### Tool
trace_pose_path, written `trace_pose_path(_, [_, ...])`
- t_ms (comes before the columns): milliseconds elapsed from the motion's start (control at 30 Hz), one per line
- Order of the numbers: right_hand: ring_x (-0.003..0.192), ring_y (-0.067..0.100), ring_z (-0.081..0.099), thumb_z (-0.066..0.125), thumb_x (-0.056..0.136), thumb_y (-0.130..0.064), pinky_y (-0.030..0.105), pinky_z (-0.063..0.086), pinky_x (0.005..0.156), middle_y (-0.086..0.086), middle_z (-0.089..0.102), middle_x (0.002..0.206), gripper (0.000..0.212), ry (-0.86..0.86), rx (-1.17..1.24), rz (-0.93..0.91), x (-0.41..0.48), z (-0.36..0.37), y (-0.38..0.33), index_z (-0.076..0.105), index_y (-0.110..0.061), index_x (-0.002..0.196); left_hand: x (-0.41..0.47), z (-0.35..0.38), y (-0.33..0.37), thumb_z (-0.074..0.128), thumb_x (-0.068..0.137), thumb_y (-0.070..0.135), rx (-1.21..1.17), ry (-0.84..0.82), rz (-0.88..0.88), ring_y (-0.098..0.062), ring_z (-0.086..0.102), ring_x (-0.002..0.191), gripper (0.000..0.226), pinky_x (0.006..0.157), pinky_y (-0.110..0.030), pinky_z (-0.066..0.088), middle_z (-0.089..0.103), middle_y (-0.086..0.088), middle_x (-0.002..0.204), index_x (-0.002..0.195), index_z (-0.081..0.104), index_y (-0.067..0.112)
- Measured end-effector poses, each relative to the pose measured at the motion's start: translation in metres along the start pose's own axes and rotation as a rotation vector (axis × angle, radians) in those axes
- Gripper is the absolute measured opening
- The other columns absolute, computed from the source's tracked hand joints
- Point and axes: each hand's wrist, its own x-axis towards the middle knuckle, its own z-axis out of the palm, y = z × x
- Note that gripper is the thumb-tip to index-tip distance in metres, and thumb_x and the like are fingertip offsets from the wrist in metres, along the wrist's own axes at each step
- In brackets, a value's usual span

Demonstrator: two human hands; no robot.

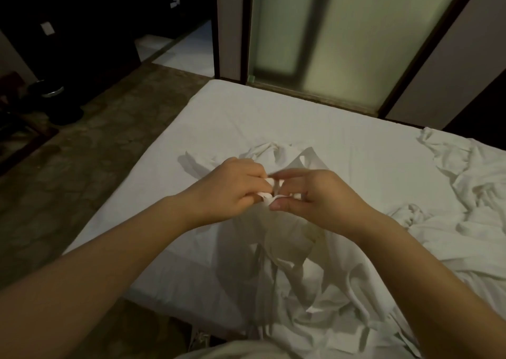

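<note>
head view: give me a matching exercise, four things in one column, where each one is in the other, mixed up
Things:
1 white cloth
2 frosted glass door
3 crumpled sheet
4 dark bin

Places:
a far left, off the bed
b pinched by the left hand and right hand
c behind the bed's far edge
d bunched on the bed's right side

Pairs: 1-b, 2-c, 3-d, 4-a

The small white fabric piece [269, 194] between the left hand [232, 187] and the right hand [317, 198] is mostly hidden inside the 2 grips, so its shape is unreadable. The right index fingertip [276, 177] is blurred. Both forearms are cut off by the lower edge. The crumpled white bedding [471, 191] is cut off at the right edge. The dark round object [52, 95] on the floor is too dim to identify. The frosted glass panel [342, 30] hides whatever lies behind it.
</note>
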Motion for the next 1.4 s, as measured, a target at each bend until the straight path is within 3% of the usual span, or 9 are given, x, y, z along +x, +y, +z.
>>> trace_pose_path(100, [0.072,0.007,0.058,0.062,0.082,-0.04,0.022,0.048,0.067,-0.006,0.062,0.084,0.027,-0.04,0.02,-0.018,-0.001,0.001,0.0,0.075,-0.017,0.087,-0.002,0.004,0.002,0.054,0.083,0.022,0.002,-0.011,0.039,-0.009,0.048,0.085,0.022,0.071,-0.015,0.034,0.069,-0.004,0.086,0.09,0.073,0.013])
trace_pose_path(300, [0.063,0.012,0.053,0.062,0.088,-0.034,0.022,0.04,0.06,-0.003,0.055,0.078,0.023,0.007,-0.082,-0.012,-0.003,-0.002,-0.002,0.075,-0.015,0.089,-0.007,0.008,0.004,0.047,0.085,0.037,0.19,0.045,-0.082,-0.008,0.039,0.077,0.026,0.073,-0.021,0.025,0.061,0.0,0.084,0.085,0.066,0.02])
trace_pose_path(433, [0.057,0.019,0.05,0.06,0.088,-0.036,0.025,0.036,0.056,0.005,0.055,0.065,0.034,0.05,-0.121,-0.043,-0.001,-0.005,-0.007,0.071,-0.008,0.071,-0.006,0.015,0.011,0.047,0.091,0.037,0.242,0.068,-0.185,-0.007,0.032,0.087,0.024,0.082,-0.024,0.021,0.051,0.006,0.094,0.105,0.062,0.024])
trace_pose_path(567, [0.059,0.017,0.049,0.063,0.088,-0.034,0.029,0.04,0.06,-0.001,0.05,0.062,0.033,0.074,-0.157,0.041,-0.006,-0.02,-0.003,0.07,-0.007,0.07,-0.006,0.023,0.004,0.048,0.086,0.035,0.219,0.064,-0.25,-0.014,0.039,0.089,0.02,0.078,-0.027,0.022,0.041,0.008,0.085,0.088,0.061,0.02])
trace_pose_path(933, [0.058,0.008,0.046,0.058,0.09,-0.033,0.023,0.034,0.056,-0.009,0.047,0.061,0.035,0.298,-0.28,0.237,-0.002,-0.081,-0.007,0.048,-0.028,0.057,0.054,-0.003,0.008,0.042,0.081,0.044,0.253,0.366,-0.147,-0.022,0.047,0.087,0.043,0.076,-0.031,0.029,0.051,0.0,0.082,0.093,0.071,0.015])
trace_pose_path(1067, [0.053,0.017,0.047,0.064,0.087,-0.029,0.029,0.039,0.057,-0.004,0.047,0.056,0.035,0.59,-0.393,0.196,-0.004,-0.134,-0.009,0.056,-0.017,0.055,0.098,-0.045,0.013,0.042,0.089,0.035,-0.024,0.533,0.14,-0.016,0.042,0.076,0.039,0.069,-0.022,0.029,0.053,-0.006,0.073,0.082,0.072,0.01])
trace_pose_path(1133, [0.053,0.016,0.049,0.065,0.086,-0.028,0.029,0.041,0.057,-0.003,0.05,0.056,0.035,0.679,-0.422,0.202,-0.007,-0.158,-0.011,0.058,-0.013,0.056,0.113,-0.064,0.016,0.043,0.09,0.033,-0.249,0.475,0.257,-0.013,0.047,0.078,0.033,0.074,-0.016,0.034,0.058,-0.003,0.078,0.089,0.07,0.014])
trace_pose_path(1267, [0.059,0.02,0.056,0.066,0.084,-0.031,0.031,0.046,0.062,0.005,0.059,0.064,0.032,0.712,-0.457,0.262,-0.012,-0.176,-0.013,0.069,-0.005,0.065,0.133,-0.079,0.014,0.046,0.092,0.031,-0.827,0.211,0.147,-0.011,0.048,0.064,0.009,0.066,-0.018,0.042,0.052,0.002,0.069,0.095,0.05,0.023])
trace_pose_path(1400, [0.06,0.018,0.055,0.066,0.084,-0.032,0.034,0.048,0.062,0.004,0.057,0.065,0.032,0.729,-0.399,0.357,-0.019,-0.171,-0.007,0.07,-0.004,0.068,0.152,-0.079,-0.003,0.049,0.096,0.021,-0.665,-0.106,0.052,-0.007,0.058,0.071,0.007,0.067,-0.013,0.045,0.063,-0.003,0.086,0.095,0.053,0.026])
